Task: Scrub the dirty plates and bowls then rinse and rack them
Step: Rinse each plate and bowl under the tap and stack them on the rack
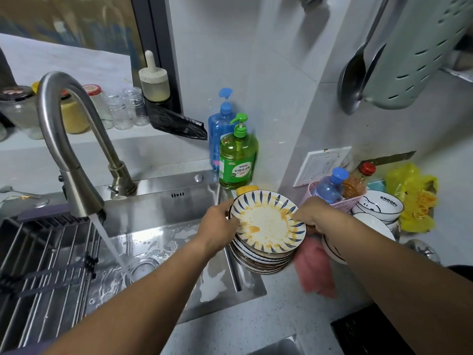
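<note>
Holding the top plate [267,221] with both hands, left hand [217,226] and right hand [313,215], our fingers pinch its rim. It sits on the stack [261,260] at the bench edge by the sink [179,201]. We think greasy plates could slip and fall.

Body in my view: two forearms, both bare to the frame edge, no sleeve visible. Left hand [217,226] and right hand [313,213]: no gloves, rings or watch seen.
</note>
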